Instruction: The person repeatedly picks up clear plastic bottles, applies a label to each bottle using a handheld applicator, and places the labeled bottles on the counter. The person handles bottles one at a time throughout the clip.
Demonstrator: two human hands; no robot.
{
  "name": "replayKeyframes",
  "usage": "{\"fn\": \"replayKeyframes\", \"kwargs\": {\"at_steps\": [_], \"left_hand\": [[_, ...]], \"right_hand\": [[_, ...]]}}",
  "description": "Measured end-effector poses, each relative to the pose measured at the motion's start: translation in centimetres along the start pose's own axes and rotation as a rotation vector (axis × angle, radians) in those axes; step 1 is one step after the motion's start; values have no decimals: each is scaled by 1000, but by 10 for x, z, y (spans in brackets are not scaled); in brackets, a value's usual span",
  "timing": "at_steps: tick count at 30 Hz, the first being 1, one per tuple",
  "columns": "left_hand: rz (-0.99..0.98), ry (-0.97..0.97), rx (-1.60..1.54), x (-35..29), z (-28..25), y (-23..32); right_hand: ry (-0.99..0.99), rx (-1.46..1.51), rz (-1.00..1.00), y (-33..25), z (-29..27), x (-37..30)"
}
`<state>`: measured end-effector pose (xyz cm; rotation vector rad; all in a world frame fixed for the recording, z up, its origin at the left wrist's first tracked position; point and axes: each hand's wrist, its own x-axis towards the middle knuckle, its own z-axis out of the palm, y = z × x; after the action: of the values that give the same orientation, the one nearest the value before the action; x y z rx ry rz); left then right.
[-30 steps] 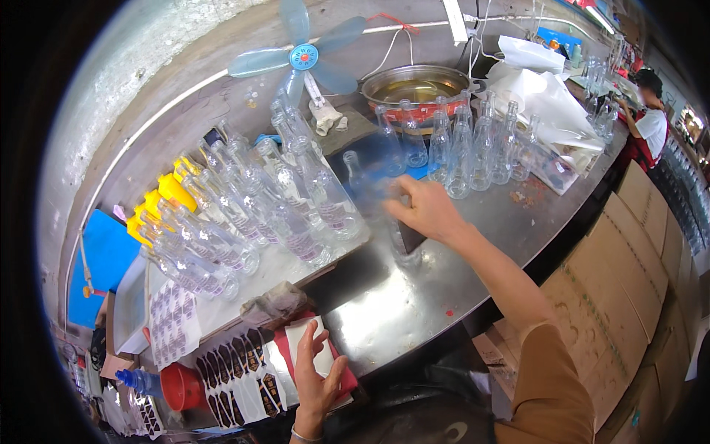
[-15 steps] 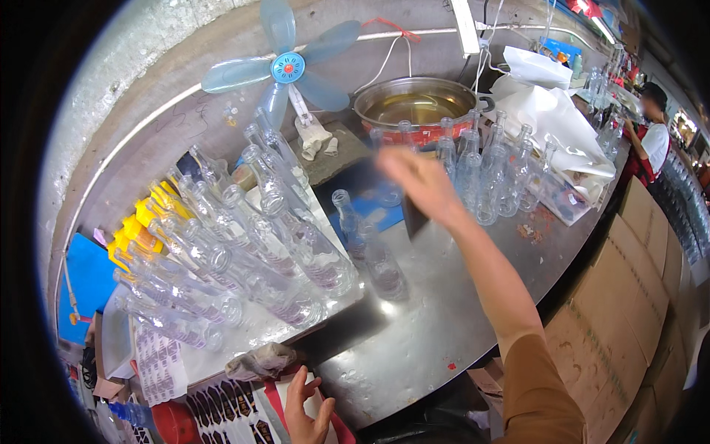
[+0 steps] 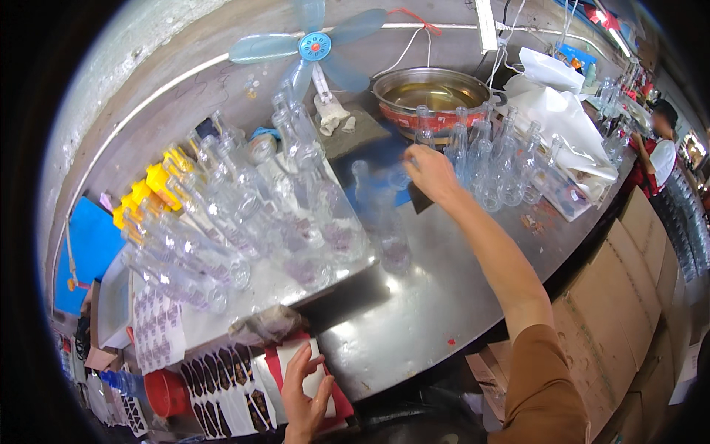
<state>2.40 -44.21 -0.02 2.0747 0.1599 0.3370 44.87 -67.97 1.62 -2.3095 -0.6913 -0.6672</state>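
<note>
My right hand (image 3: 433,172) reaches over the metal table with its fingers curled together. Just behind it rises a clear glass bottle (image 3: 423,126) in front of the wide metal pan (image 3: 436,74); whether the fingers grip any glass is hidden. Under that hand, a dark flat piece (image 3: 420,200) shows. Low in the picture my left hand (image 3: 305,392) hovers with spread fingers, holding nothing, near a red and white pad (image 3: 339,403). Between the hands, a blurred clear bottle (image 3: 394,248) stands on the table beside a raised white board (image 3: 333,279) crowded with tilted glass bottles (image 3: 229,192).
More clear bottles (image 3: 488,166) stand right of my right hand. A blue fan (image 3: 315,46) is at the wall. Label sheets (image 3: 225,392), a grey rag (image 3: 266,325) and a red cup (image 3: 166,392) lie near front left. Cardboard (image 3: 614,296) lines the right; another person (image 3: 658,140) stands farther off.
In the picture, my right hand has shifted slightly right and down, its fingers now more curled. My left hand remains spread beside the pad. The whole view has turned a little.
</note>
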Motion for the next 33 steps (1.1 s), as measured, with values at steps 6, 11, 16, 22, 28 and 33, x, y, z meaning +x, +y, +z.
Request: {"fn": "replayKeyframes", "kwargs": {"at_steps": [6,11,16,22,28,33], "left_hand": [[28,0,-122,-16,-6,7],[164,-143,-29,-14,-11,17],[12,-190,-541,-14,-16,21],[-230,81,-562,-42,-33,-17],[-215,184,-320,-54,-41,-3],[-175,179,-135,-58,-43,-18]], "right_hand": [[140,-10,-89,-83,-113,-62],[-388,326,-24,-203,-165,-85],[-622,1039,158,-261,-92,-103],[-543,1013,207,-283,-14,-205],[-614,779,122,-300,-26,-264],[-793,907,297,-290,-6,-254]]}}
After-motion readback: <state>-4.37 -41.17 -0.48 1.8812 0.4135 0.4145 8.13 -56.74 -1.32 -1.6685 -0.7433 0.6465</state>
